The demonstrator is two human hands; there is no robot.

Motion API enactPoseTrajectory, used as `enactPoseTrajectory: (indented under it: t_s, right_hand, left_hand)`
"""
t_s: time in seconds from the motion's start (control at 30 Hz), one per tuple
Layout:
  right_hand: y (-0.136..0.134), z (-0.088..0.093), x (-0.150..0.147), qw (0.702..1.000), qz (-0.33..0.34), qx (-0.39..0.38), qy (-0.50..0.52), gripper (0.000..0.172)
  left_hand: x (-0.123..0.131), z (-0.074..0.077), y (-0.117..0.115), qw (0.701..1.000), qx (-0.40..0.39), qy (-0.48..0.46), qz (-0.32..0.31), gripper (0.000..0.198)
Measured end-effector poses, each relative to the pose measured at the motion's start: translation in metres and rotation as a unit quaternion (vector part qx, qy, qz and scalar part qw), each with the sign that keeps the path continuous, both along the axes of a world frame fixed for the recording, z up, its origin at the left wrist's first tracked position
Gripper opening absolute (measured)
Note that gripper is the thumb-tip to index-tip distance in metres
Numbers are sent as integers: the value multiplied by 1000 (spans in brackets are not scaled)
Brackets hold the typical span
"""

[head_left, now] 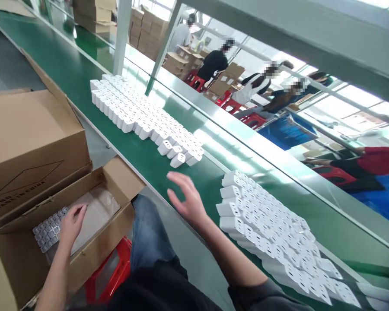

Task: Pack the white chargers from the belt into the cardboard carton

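Note:
My left hand point(74, 222) is inside an open cardboard box point(99, 235), fingers bent and drawn together. Whatever they may hold is hidden. Close beside it lie rows of small shiny pieces point(48, 231) that look like clear or white plastic, next to a translucent plastic sheet point(95, 211) on the box floor. My right hand point(188, 201) hovers at the near edge of the green belt point(126, 149), fingers spread and nothing in them. Just beyond its fingertips stands a group of white plug-adapter-like blocks point(142, 110) with small dark slots. A second such group point(272, 229) stands to its right.
A larger closed carton point(32, 147) sits behind the open box. Under the box is a red stool point(112, 274). Metal posts point(120, 39) rise along the belt's far side. Beyond, several people sit near stacked cartons point(149, 30) and blue surfaces point(285, 131).

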State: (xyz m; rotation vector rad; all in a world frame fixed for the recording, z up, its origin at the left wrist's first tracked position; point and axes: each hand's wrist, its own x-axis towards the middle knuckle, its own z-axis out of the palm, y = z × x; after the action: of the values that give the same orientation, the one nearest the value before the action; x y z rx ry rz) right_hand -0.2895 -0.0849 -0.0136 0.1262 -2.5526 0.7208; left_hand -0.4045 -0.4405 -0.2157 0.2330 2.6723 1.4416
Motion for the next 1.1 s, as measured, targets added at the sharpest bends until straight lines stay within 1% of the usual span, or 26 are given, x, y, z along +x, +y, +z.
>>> enactPoseTrajectory:
  t_s: [0.03, 0.07, 0.1, 0.13, 0.17, 0.2, 0.23, 0.27, 0.3, 0.33, 0.37, 0.43, 0.5, 0.57, 0.63, 0.7, 0.73, 0.77, 0.87, 0.9, 1.0, 1.1]
  right_hand:
    - [21, 0, -9, 997, -72, 19, 10, 48]
    - [39, -3, -19, 991, -126, 36, 6, 53]
    - [55, -7, -30, 985, -165, 53, -3, 57]
    - [68, -12, -41, 979, -193, 67, -17, 62]
    - [77, -17, -51, 974, -211, 79, -29, 66]
    - [83, -22, -59, 971, -220, 88, -39, 66]
    - [86, -26, -65, 970, -220, 91, -45, 65]
    - [88, -31, -69, 972, -215, 89, -46, 61]
    - [87, -36, -72, 974, -206, 83, -41, 55]
    - [87, -40, -73, 977, -198, 71, -32, 51]
    - [86, -43, -73, 980, -192, 54, -20, 47]
    - [85, -48, -72, 983, -183, 6, 5, 42]
    - [86, -50, -73, 986, -159, -38, 20, 39]
    - [87, -50, -74, 987, -136, -74, 31, 36]
    - [88, -49, -75, 985, -134, -98, 41, 38]
    - [89, -49, -76, 984, -141, -105, 41, 46]
    - [90, -49, -77, 983, -145, -102, 39, 49]
    - [90, -49, -77, 983, -149, -97, 36, 50]
    - [89, -50, -77, 982, -164, -86, 31, 46]
    - [89, -50, -77, 981, -169, -86, 30, 44]
    - [88, -50, -77, 980, -177, -93, 28, 43]
    - [87, -50, -77, 980, -172, -100, 28, 44]
  left_hand:
    - [-7, 35, 32, 997, 35, 70, -22, 34]
    - [-14, 69, 66, 988, 63, 132, -44, 29]
    - [-20, 100, 102, 977, 87, 179, -72, 26]
    - [-26, 127, 137, 965, 99, 217, -112, 23]
    - [-32, 150, 172, 953, 95, 248, -146, 23]
    - [-38, 168, 204, 942, 81, 275, -175, 25]
    - [-43, 180, 233, 935, 54, 289, -199, 30]
    - [-48, 187, 258, 932, 23, 294, -209, 35]
    - [-53, 190, 278, 933, -5, 293, -211, 40]
    - [-57, 189, 293, 935, -27, 286, -211, 42]
    - [-60, 186, 303, 937, -40, 276, -210, 42]
    - [-65, 177, 314, 939, -36, 255, -226, 39]
    - [-69, 169, 315, 938, -6, 237, -254, 38]
    - [-73, 166, 313, 936, 22, 215, -277, 39]
    - [-77, 168, 312, 934, 31, 189, -301, 39]
    - [-82, 173, 313, 927, 21, 183, -328, 42]
    - [-84, 176, 314, 924, 9, 198, -326, 43]
    - [-86, 179, 316, 924, -7, 223, -310, 44]
    - [-91, 185, 325, 921, -80, 309, -225, 42]
    - [-92, 185, 328, 916, -107, 323, -212, 42]
    - [-92, 184, 333, 905, -162, 324, -225, 44]
    - [-88, 181, 328, 899, -165, 323, -245, 43]
